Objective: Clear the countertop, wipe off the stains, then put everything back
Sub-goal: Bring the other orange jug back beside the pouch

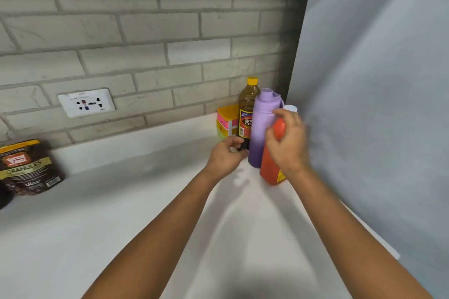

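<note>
On the white countertop (126, 213), in the far right corner, stand a purple bottle (261, 126), a dark oil bottle with a yellow cap (247, 109) and a red bottle with a white cap (269, 167). My right hand (288, 143) grips the red bottle around its upper part, hiding most of the neck. My left hand (224, 158) is beside the base of the oil bottle, fingers curled near its bottom; I cannot make out whether it holds it. A yellow and pink box (227, 121) sits behind them by the wall.
A dark bag of coffee granules (26, 167) stands at the far left against the brick wall. A white wall socket (86, 102) is mounted above the counter. A grey panel (376, 104) closes off the right side.
</note>
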